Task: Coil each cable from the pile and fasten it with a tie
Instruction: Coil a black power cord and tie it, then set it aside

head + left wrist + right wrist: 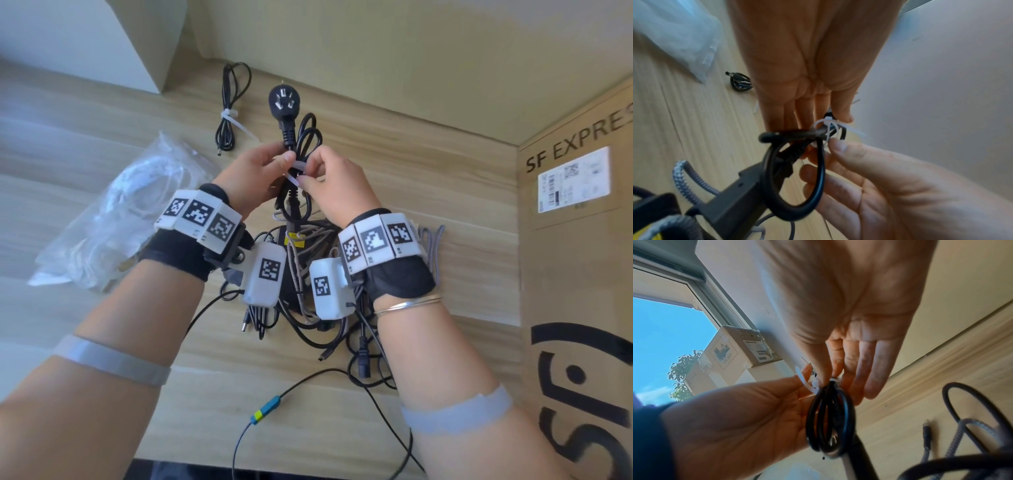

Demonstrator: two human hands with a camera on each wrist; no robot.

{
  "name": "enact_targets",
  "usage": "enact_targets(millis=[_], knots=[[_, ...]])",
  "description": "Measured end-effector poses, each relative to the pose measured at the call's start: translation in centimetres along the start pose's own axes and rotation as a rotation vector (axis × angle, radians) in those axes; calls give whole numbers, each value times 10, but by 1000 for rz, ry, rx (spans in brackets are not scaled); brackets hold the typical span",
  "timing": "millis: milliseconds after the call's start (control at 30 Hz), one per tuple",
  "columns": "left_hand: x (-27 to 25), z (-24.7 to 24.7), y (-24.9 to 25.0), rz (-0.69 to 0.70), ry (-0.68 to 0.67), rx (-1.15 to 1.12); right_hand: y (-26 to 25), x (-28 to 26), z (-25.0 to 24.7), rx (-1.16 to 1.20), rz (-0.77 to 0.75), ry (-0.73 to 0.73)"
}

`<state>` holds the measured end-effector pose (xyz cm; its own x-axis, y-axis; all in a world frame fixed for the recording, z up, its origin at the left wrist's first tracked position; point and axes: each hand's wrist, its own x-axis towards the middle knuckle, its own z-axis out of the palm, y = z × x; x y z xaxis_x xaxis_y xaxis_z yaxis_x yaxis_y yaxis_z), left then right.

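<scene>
Pinching a thin white plastic tie (297,170) around glossy black looped cable (306,134): left hand (255,171), right hand (334,185).

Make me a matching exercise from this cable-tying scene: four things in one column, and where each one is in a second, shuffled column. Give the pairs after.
Things:
1. black power cable
2. thin black cable
3. plastic bag
4. cardboard box

Places:
A. standing at the table's right edge
B. lying tied on the table near the wall
C. held coiled in both hands
D. lying on the table, left of the hands

Pairs: 1-C, 2-B, 3-D, 4-A
</scene>
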<state>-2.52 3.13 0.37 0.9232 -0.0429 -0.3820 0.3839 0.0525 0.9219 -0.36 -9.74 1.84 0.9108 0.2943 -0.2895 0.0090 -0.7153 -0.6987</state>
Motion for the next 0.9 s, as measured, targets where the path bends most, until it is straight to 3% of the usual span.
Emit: enact_targets(millis=[167, 433, 900], knots=[[11, -13, 1, -96, 5, -156, -6, 11, 6, 1, 5, 0], [37, -37, 10, -109, -98, -192, -15, 47, 17, 15, 81, 13], [104, -76, 8, -157, -59, 127, -25, 107, 46, 158, 147, 4]])
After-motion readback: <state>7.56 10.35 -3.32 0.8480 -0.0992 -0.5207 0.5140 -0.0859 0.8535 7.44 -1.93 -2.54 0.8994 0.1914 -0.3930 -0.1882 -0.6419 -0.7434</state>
